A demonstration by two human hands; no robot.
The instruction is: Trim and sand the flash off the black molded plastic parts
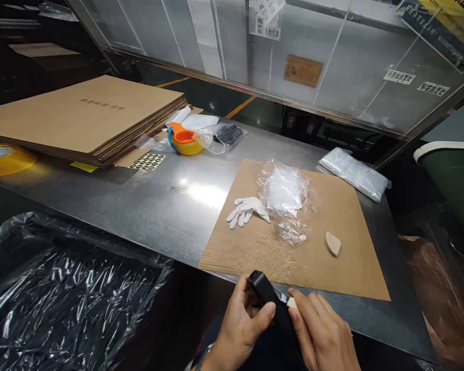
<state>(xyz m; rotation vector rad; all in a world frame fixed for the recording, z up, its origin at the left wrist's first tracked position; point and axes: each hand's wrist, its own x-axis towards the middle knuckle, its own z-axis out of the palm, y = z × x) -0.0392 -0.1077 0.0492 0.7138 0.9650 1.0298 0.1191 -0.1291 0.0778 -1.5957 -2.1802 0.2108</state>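
Observation:
At the near edge of the table my left hand (pixel 237 332) is closed around a long black object (pixel 262 288) with squared edges; its lower end is hidden by shadow and my hands. My right hand (pixel 325 332) pinches a small cream sponge-like piece (pixel 292 303) against the side of the black object. A shiny spot shows on the black surface beside that piece. Beyond my hands, a cream wedge-shaped piece (pixel 333 243) lies on a flat cardboard sheet (pixel 247 257). On the same sheet are a white glove (pixel 249 211) and a crumpled clear plastic bag (pixel 285 190) with white material inside.
Stacked cardboard (pixel 85 113) occupies the table's left side, near a yellow tape roll (pixel 7 158). Orange and yellow tape rolls (pixel 185 141) and a sticker sheet (pixel 147 161) lie beside it. A plastic-wrapped packet (pixel 354 172) sits back right. Black plastic (pixel 62 299) fills the lower left.

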